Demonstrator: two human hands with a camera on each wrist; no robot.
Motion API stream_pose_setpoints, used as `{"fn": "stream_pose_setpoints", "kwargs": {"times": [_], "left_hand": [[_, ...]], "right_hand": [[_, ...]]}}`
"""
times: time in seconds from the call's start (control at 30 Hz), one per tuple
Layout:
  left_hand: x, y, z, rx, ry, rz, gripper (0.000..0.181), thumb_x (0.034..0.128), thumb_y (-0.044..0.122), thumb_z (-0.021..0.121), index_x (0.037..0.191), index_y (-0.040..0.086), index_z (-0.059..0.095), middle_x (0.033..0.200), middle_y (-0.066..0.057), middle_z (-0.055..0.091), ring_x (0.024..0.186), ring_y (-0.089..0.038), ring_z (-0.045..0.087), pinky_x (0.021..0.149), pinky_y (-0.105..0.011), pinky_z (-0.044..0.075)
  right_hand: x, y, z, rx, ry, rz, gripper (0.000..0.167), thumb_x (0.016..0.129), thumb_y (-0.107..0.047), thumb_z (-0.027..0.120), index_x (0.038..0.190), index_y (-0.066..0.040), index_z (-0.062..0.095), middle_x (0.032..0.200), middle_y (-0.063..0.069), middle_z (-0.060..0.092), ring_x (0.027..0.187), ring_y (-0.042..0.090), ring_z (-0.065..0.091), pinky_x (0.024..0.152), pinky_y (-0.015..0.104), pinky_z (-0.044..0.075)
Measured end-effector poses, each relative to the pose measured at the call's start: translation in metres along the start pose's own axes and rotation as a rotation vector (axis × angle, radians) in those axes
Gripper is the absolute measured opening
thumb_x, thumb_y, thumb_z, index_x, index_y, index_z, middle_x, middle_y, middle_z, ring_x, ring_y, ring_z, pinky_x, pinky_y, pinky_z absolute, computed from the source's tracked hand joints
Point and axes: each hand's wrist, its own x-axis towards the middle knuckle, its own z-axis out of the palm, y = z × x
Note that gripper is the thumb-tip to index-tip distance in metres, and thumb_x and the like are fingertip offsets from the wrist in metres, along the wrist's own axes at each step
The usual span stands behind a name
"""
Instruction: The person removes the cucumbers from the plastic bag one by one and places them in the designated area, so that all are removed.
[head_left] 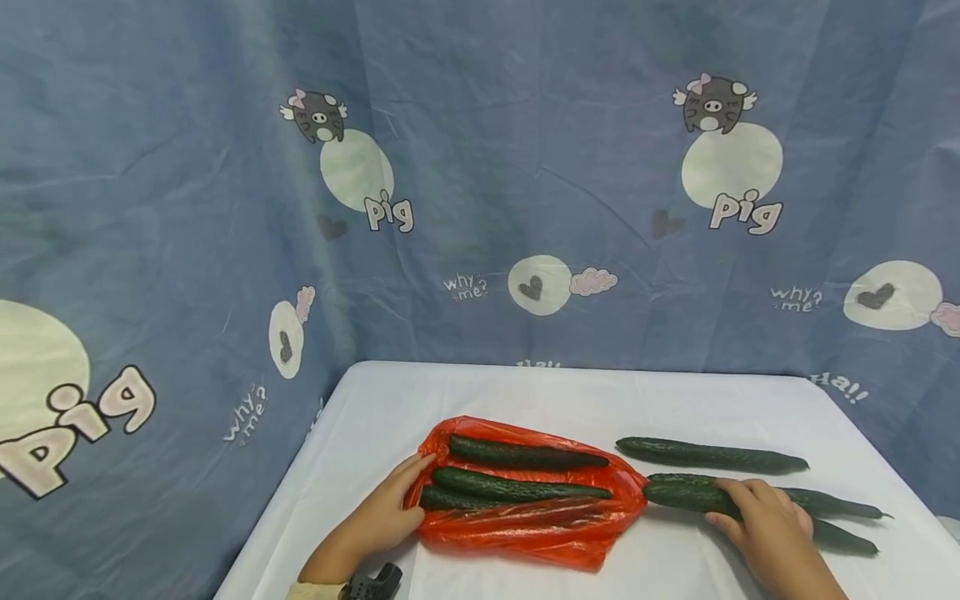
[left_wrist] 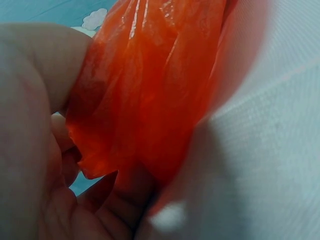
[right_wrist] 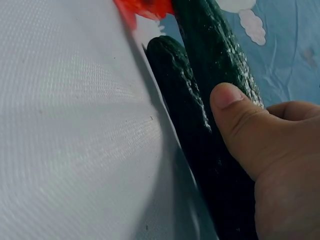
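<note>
A red plastic bag (head_left: 525, 542) lies on the table with cucumbers (head_left: 517, 486) on or inside it, partly covered by its film. My left hand (head_left: 385, 510) holds the bag's left edge; in the left wrist view the crumpled red film (left_wrist: 150, 80) passes between thumb and fingers. With my right hand (head_left: 776, 529) I grip a dark green cucumber (head_left: 686, 496) around its middle, its left end close to the bag's right tip. The right wrist view shows my thumb pressed along this cucumber (right_wrist: 215, 45), and a second cucumber (right_wrist: 172, 75) beside it.
Behind my right hand, a loose cucumber (head_left: 712, 455) lies across the white tablecloth (head_left: 570, 392). Another cucumber (head_left: 832, 503) lies partly hidden behind the hand. A blue curtain (head_left: 480, 150) printed with pigs hangs at the table's far side and left.
</note>
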Motion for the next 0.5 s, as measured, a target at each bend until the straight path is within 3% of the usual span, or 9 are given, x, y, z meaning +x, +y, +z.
{"fn": "stream_pose_setpoints", "kwargs": {"times": [0.27,0.5], "left_hand": [[0.0012,-0.0009,0.0002,0.003,0.014,0.010,0.084,0.0806,0.005,0.061,0.162,0.016,0.041,0.170,-0.011,0.031,0.156,-0.039,0.029,0.120,-0.068,0.028],[0.0014,-0.0001,-0.0007,0.005,-0.003,0.014,0.084,0.0808,0.005,0.061,0.162,0.015,0.040,0.170,-0.012,0.030,0.156,-0.039,0.028,0.120,-0.069,0.028]], "right_hand": [[-0.0006,-0.0010,0.0021,-0.013,0.065,-0.018,0.052,0.082,-0.036,0.086,0.125,-0.010,0.072,0.118,0.019,0.065,0.107,0.048,0.058,0.079,0.065,0.041],[-0.0005,-0.0082,0.0049,-0.022,0.043,0.013,0.054,0.082,-0.038,0.085,0.125,-0.008,0.072,0.120,0.021,0.063,0.109,0.049,0.056,0.081,0.069,0.041]]}}
